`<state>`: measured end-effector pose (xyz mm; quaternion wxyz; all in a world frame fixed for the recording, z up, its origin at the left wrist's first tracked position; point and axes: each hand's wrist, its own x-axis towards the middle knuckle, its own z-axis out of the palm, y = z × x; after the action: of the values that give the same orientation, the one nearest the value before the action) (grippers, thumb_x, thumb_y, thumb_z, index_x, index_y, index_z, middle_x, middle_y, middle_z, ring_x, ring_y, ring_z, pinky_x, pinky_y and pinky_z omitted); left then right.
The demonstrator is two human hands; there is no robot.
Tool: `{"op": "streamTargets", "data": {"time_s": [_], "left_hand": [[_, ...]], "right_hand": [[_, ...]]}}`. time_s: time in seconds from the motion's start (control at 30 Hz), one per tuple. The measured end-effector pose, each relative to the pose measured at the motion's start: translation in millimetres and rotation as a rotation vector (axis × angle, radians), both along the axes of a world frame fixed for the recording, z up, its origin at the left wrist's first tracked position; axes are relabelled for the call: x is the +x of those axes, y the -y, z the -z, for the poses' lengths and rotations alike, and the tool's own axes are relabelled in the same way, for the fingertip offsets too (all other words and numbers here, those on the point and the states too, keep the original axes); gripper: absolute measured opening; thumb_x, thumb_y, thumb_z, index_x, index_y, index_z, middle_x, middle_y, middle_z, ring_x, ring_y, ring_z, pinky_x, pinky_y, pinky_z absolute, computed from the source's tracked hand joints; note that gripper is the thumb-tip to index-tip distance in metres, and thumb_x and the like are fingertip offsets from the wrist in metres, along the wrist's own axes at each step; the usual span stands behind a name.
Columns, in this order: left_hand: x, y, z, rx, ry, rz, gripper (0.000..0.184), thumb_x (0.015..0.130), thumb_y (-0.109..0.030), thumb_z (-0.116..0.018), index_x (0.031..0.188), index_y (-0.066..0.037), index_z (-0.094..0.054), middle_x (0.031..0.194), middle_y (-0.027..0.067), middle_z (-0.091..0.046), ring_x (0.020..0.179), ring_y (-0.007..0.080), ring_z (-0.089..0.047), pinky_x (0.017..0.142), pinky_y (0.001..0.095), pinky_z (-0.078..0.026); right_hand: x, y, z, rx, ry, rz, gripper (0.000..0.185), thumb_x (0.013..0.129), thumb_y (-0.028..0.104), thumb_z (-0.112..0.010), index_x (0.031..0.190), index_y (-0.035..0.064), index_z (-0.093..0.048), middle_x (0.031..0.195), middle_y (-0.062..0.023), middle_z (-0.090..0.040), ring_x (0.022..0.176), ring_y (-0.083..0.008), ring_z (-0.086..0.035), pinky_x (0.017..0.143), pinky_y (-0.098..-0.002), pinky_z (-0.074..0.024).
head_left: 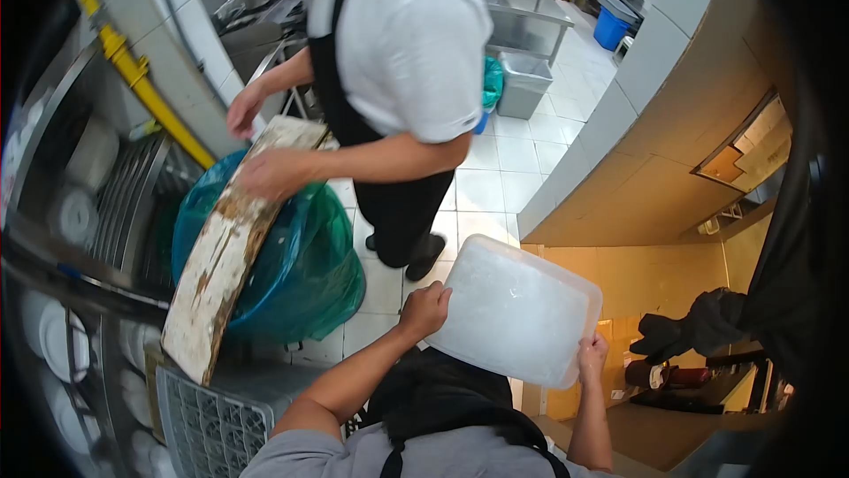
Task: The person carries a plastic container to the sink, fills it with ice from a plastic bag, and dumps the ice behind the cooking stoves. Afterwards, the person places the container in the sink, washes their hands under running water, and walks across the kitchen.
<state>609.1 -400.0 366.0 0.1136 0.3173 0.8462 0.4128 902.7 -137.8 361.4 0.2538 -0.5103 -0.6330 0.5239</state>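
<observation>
A translucent white plastic container (513, 310), or its lid, is held out in front of my body, its broad face up. At its left edge my left hand (426, 310) is closed on the rim. The lower right edge is gripped by my right hand (592, 359). Ahead and to the left, a co-worker in a white shirt and dark apron (402, 45) stands with both hands near a worn, peeling wooden board (234, 239). That board lies across a large bin lined with a green bag (332, 257).
Metal shelving with plates (66, 345) runs along the left. A grey crate (217, 420) sits at the lower left. Beyond the co-worker are a grey bin (523, 84) and a blue bin (612, 27). A tiled wall edge (610, 124) and dark cloth (699, 323) are on the right.
</observation>
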Motion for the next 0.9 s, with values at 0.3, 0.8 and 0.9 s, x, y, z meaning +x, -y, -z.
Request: {"op": "streamTargets", "data": {"time_s": [0.3, 0.8, 0.9], "left_hand": [[-117, -157, 9, -0.005, -0.018, -0.108, 0.029, 0.087, -0.022, -0.058, 0.069, -0.001, -0.049, 0.063, 0.0233, -0.055, 0.063, 0.0454, -0.055, 0.056, 0.0516, -0.042], [-324, -301, 7, 0.032, -0.039, -0.428, 0.031, 0.087, -0.020, -0.059, 0.067, -0.001, -0.047, 0.059, 0.0222, -0.053, 0.059, 0.0437, -0.054, 0.052, 0.0480, -0.041], [-383, -316, 8, 0.036, 0.016, -0.460, 0.030, 0.087, -0.021, -0.059, 0.068, -0.001, -0.048, 0.060, 0.0222, -0.054, 0.061, 0.0437, -0.055, 0.053, 0.0477, -0.041]], "right_hand": [[-122, -178, 21, 0.125, 0.005, -0.122, 0.024, 0.074, -0.002, -0.054, 0.060, 0.0068, -0.037, 0.059, 0.0052, -0.036, 0.056, -0.0061, -0.034, 0.048, -0.0251, -0.0299], [-414, -387, 28, 0.098, -0.020, -0.384, 0.007, 0.072, -0.002, -0.052, 0.066, 0.0007, -0.051, 0.063, 0.0025, -0.047, 0.057, -0.0061, -0.040, 0.050, -0.0243, -0.0331], [-481, -403, 22, 0.085, -0.079, -0.412, 0.005, 0.071, 0.000, -0.050, 0.067, -0.0023, -0.053, 0.061, 0.0010, -0.045, 0.058, -0.0079, -0.040, 0.051, -0.0243, -0.0335]]}}
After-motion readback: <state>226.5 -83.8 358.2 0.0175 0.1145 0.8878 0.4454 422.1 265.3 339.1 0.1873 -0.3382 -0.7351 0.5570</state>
